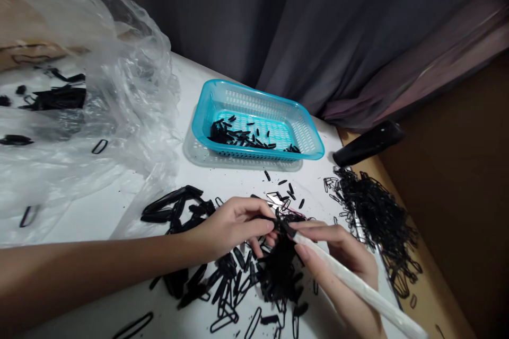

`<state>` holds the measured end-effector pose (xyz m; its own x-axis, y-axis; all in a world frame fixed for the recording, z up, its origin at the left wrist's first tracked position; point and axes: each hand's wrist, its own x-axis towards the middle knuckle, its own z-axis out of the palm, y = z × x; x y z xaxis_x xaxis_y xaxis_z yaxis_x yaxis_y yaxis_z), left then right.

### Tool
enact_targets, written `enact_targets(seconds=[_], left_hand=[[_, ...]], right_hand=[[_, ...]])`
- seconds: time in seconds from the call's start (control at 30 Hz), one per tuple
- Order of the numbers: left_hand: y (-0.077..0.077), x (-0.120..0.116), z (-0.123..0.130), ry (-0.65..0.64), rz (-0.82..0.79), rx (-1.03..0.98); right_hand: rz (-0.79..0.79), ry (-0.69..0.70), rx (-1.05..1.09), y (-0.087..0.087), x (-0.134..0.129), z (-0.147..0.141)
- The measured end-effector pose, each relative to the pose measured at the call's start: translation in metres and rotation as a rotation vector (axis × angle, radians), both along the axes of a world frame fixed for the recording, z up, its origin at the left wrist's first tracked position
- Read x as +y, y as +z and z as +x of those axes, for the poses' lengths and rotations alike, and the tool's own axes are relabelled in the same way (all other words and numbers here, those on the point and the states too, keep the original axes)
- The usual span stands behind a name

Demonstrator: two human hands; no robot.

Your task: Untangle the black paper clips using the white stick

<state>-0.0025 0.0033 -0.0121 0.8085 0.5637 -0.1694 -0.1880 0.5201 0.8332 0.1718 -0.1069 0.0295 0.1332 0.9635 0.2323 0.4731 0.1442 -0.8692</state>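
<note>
Head view, blue basket (314, 140) holding small black pieces (238, 136), clear bag (119, 90) alongside

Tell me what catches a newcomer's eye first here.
The turquoise basket at the table's far middle stands out, a few black pieces inside. In front, the left hand pinches a black piece against a white stick held by the right hand. A tangled black heap lies right.

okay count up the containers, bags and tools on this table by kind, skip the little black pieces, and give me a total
Blue basket: 1
Clear tray under the basket: 1
Clear plastic bag: 1
White stick-like tool, in the right hand: 1
Black handle-shaped object at the table's far edge: 1
Total: 5

The left hand pinches a small black piece.
</note>
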Motion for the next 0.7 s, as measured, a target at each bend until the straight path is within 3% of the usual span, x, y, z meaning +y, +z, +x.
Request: enact_targets(seconds=[0.7], left_hand=[[0.0013, -0.0051, -0.0001, 0.033, 0.187, 0.121]], right_hand=[[0.035, 0.12, -0.155, 0.0027, 0.0051, 0.0033]])
